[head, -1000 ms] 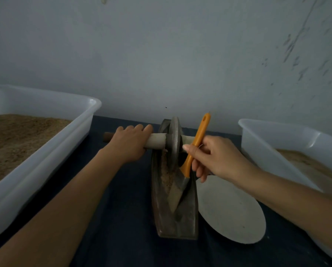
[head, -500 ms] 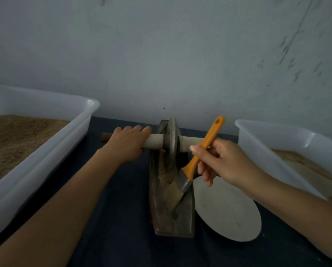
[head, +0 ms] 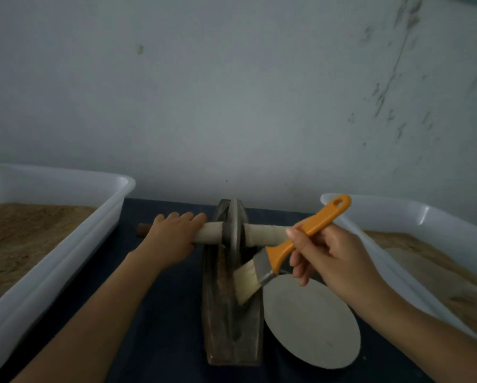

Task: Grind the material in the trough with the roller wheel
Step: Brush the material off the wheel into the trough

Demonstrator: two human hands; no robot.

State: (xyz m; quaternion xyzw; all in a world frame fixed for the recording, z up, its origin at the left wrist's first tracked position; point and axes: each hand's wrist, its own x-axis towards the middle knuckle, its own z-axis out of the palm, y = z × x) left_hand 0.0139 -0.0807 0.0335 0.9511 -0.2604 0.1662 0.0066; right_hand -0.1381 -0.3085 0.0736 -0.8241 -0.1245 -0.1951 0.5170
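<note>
Currently the left hand is gripping the wheel axle at the trough's far end while the right hand is pinching a brush whose bristles are resting beside the brown material, risking being caught under the wheel if it rolls back.

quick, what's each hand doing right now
Left hand: grips the pale wooden axle handle of the grey roller wheel.
Right hand: holds the orange-handled flat brush.
</note>
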